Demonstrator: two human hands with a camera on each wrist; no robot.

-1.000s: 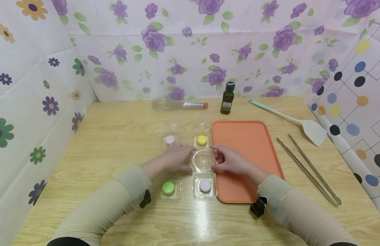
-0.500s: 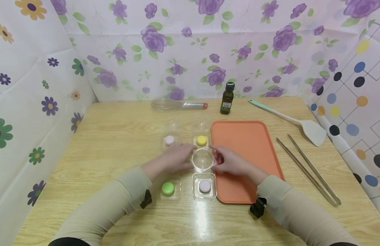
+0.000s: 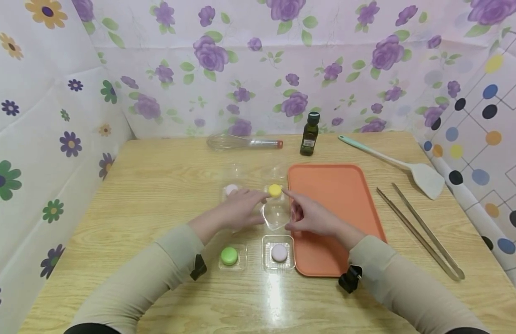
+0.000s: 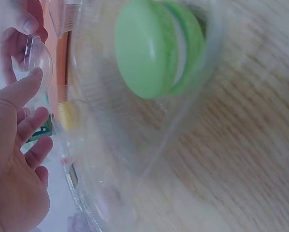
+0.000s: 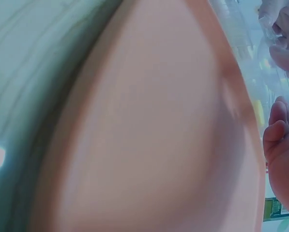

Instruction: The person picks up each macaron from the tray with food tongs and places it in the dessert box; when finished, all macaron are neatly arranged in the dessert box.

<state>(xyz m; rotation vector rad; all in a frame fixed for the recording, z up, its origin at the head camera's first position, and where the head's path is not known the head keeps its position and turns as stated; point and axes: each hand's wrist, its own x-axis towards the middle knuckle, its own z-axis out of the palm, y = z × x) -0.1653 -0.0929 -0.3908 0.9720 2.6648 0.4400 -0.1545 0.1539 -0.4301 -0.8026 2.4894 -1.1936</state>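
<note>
A clear domed plastic lid (image 3: 277, 217) is between my two hands, tilted up behind the open box (image 3: 264, 260) that holds a lavender macaron (image 3: 279, 253). My left hand (image 3: 242, 209) pinches the lid's left edge between thumb and fingers; the left wrist view shows the thumb (image 4: 25, 87) right on it. On the opposite edge my right hand (image 3: 311, 216) pinches it the same way. Just beyond the lid sits a yellow macaron (image 3: 275, 190) in its own box. A pink macaron (image 3: 231, 189) is partly hidden behind my left hand. Nearer, a green macaron (image 4: 144, 48) lies in a clear box.
An orange tray (image 3: 333, 185) lies under my right hand and forearm. Metal tongs (image 3: 420, 232) and a white spatula (image 3: 424, 178) are to the right. A whisk (image 3: 245, 142) and a dark green bottle (image 3: 309, 134) stand along the back of the wooden table (image 3: 166, 181).
Both hands' fingertips have shifted slightly away from me, toward the yellow macaron. The lid between them has tilted, its round outline now less full. The macarons stay in place.
</note>
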